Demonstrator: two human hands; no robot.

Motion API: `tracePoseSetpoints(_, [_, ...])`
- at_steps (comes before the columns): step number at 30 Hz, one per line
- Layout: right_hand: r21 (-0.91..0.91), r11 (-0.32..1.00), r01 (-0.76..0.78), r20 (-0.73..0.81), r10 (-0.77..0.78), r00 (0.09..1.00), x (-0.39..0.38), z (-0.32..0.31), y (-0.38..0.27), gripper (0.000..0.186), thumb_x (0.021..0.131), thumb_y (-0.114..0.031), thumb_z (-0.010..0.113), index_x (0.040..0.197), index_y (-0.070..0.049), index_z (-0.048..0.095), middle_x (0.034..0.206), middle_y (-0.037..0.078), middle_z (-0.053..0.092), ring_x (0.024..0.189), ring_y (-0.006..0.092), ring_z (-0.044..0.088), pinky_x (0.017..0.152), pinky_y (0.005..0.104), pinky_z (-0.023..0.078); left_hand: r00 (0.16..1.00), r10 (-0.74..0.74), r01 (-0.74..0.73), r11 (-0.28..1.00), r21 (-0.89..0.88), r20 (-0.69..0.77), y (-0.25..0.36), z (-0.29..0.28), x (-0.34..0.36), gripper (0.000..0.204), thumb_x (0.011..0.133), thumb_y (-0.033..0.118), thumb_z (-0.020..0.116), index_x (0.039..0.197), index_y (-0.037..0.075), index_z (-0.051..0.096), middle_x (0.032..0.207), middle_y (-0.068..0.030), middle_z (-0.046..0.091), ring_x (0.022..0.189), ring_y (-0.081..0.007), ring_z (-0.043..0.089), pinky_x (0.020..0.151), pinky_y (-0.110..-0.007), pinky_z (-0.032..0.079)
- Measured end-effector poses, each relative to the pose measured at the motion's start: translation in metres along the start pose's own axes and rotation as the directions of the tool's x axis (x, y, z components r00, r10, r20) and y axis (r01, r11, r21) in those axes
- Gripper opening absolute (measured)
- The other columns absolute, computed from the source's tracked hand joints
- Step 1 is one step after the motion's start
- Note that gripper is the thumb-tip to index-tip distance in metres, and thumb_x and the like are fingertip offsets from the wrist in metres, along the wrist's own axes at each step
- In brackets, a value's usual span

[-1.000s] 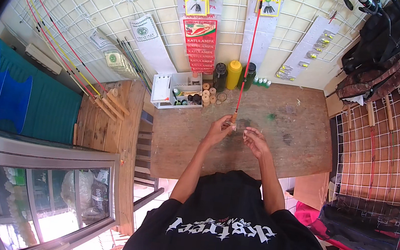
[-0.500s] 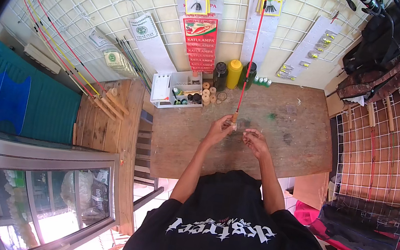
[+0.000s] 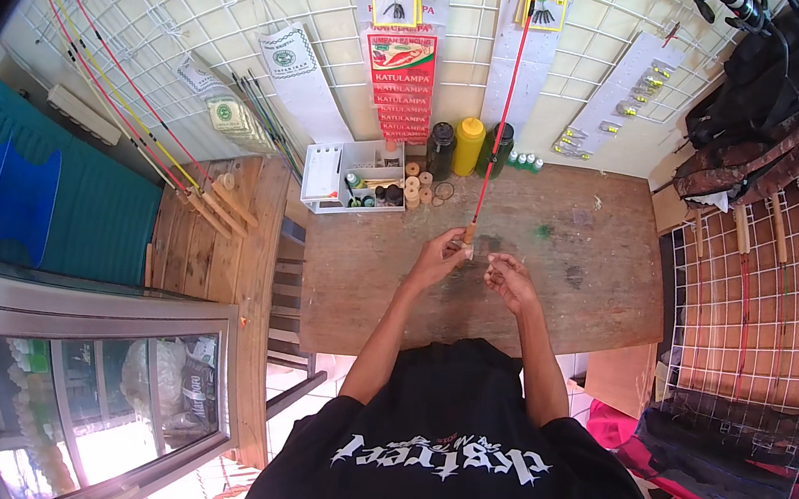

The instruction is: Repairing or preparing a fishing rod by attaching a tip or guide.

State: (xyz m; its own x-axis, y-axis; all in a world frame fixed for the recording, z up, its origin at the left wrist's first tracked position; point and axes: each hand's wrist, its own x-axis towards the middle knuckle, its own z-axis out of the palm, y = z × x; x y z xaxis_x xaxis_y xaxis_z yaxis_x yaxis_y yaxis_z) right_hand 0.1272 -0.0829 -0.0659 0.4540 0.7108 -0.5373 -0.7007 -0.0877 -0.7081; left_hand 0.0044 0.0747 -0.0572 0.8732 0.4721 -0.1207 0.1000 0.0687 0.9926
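So, watching through the head cam (clock centred on the hands, 12 straight ahead): closest to me, the left hand (image 3: 440, 258) has its fingers wrapped round the light brown handle (image 3: 469, 232) of the red rod (image 3: 512, 83). That rod runs up from the hands toward 12, well past the worktop (image 3: 599, 266). The right hand (image 3: 508, 282) is at 3, just beside it, fingers curled in narrow; can't tell if the tips meet or pinch something thin.

Not much has changed over the last second, tbh. Both hands sit about where they were, and the rod's upper end has leaned a touch toward 1. I'd read that as fine work at the handle with the left steadying, no new stage.

Headcount, going outward: two hands, one rod held. At 10 there's one white tray (image 3: 324, 179), with wooden rings (image 3: 413, 184) piled next to it, too overlapped for me to count. Past those, three tall bottles from 11 to 12: one dark (image 3: 439, 154), one yellow (image 3: 467, 149), one dark green (image 3: 501, 154). Four little white-capped bottles (image 3: 525, 161) sit between 12 and 1. On the wall grid, two yellow-carded lure packs (image 3: 394, 7), at 11 and 12, plus one red packet strip (image 3: 400, 88) at 11.
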Motion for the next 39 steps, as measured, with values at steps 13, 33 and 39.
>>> tracePoseSetpoints(13, [-0.173,0.951,0.255,-0.013,-0.261,0.965,-0.004,0.016,-0.001,0.018,0.083,0.001,0.061,0.098,-0.006,0.054,0.115,0.017,0.061,0.081,0.0215,0.067,0.057,0.0253,0.049,0.996,0.08,-0.08,0.997,0.002,-0.032,-0.005,-0.001,0.001,0.044,0.084,0.013,0.067,0.124,0.004,0.052,0.097,-0.0061,0.062,0.08,-0.0112,0.058,0.068,-0.026,0.05])
tracePoseSetpoints(33, [-0.694,0.527,0.491,0.153,-0.558,0.815,0.004,0.035,0.007,0.049,0.071,-0.002,0.075,0.116,0.001,0.057,0.106,0.01,0.064,0.087,0.0156,0.065,0.077,0.0288,0.052,0.997,0.058,-0.056,0.998,-0.03,0.054,-0.008,-0.003,0.005,0.044,0.086,0.01,0.064,0.125,0.001,0.049,0.106,-0.0086,0.06,0.09,-0.0129,0.058,0.077,-0.027,0.049])
tracePoseSetpoints(39, [-0.73,0.472,0.494,0.182,-0.562,0.807,0.007,0.04,0.004,0.045,0.073,-0.003,0.073,0.115,0.002,0.058,0.102,0.011,0.065,0.085,0.015,0.066,0.077,0.0289,0.052,0.997,0.062,-0.061,0.998,-0.025,0.053,-0.006,-0.006,0.004,0.043,0.085,0.01,0.064,0.125,0.001,0.049,0.103,-0.0077,0.06,0.089,-0.0117,0.058,0.076,-0.026,0.049])
